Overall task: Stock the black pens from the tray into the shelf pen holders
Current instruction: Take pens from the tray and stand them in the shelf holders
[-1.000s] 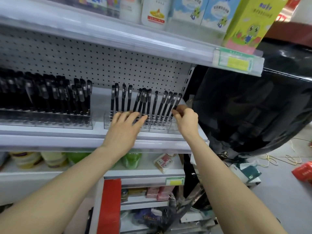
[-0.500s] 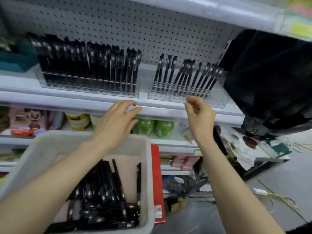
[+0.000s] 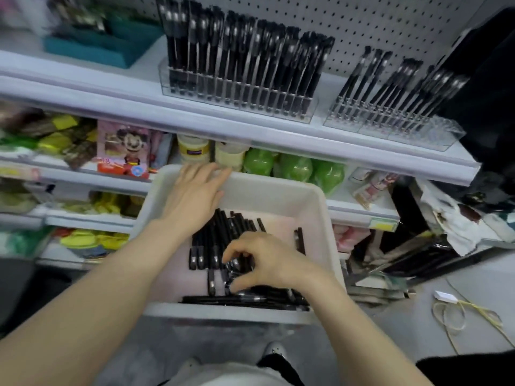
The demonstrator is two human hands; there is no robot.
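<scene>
White tray (image 3: 278, 190) near centre heaped with black pens (image 3: 217, 240), right hand (image 3: 267, 263) on the heap, fingers curled, apparently pinching some through the blur, left hand (image 3: 195, 196) flat, fingers straight, at the tray's far rim, clear pen holders (image 3: 237, 107) on far shelf (image 3: 111, 107), right holder (image 3: 390, 126) part-filled.

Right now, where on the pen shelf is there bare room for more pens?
Free: the right end of the right holder, against the black cover; also the narrow shelf gap between both holders. Crowded: the left holder, packed full. The right hand grips pens in the tray.
</scene>
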